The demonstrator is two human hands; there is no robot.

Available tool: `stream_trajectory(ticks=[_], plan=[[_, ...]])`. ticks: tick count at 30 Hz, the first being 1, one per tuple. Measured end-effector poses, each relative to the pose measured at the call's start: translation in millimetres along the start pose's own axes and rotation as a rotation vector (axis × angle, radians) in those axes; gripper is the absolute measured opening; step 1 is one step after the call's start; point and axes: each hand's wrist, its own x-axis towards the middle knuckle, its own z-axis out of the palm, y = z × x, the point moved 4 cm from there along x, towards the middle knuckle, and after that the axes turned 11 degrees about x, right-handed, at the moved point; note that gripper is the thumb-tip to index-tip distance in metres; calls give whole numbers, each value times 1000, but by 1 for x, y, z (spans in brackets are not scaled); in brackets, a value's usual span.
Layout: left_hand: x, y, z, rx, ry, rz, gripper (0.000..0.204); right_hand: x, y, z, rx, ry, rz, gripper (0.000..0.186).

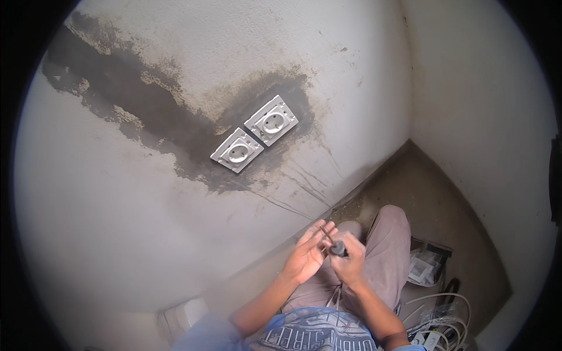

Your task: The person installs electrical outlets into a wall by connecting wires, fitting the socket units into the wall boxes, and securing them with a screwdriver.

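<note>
My right hand [351, 263] is closed round the dark handle of a screwdriver [338, 248], whose thin shaft points up and to the left. Beside it, my left hand [304, 260] is open, palm turned up and fingers stretched out. The screwdriver's shaft reaches over the left fingertips; whether it touches them I cannot tell. Above both hands, two white wall sockets sit side by side in the wall: an upper right socket [273, 123] and a lower left socket [238, 153]. Their inner mounting plates show, with no outer covers on them.
A dark grey plaster strip [134, 99] runs across the white wall [146, 234] to the sockets. At my right, an open box [430, 263] holds clear-wrapped parts. Closer in lie white cables [462, 310] and a white power strip [426, 339]. A pale object [190, 313] stands at lower left.
</note>
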Motion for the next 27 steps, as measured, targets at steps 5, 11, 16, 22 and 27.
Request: stream_trajectory(ticks=[5, 11, 16, 22, 27], plan=[[10, -8, 1, 22, 24, -129, 23, 31, -20, -15, -55, -44, -156, 19], [21, 42, 10, 63, 83, 53, 16, 26, -52, -38, -119, -208, 349, 47], [26, 62, 35, 90, 254, 108, 14, 10, -68, -41, -72, -349, 121, 52], [32, 60, 27, 152, 228, 80, 16, 6, -54, -41, -55, -383, 237, 53], [40, 46, 12, 431, 281, 183, 17, -4, -25, -44, 51, -344, 262, 49]])
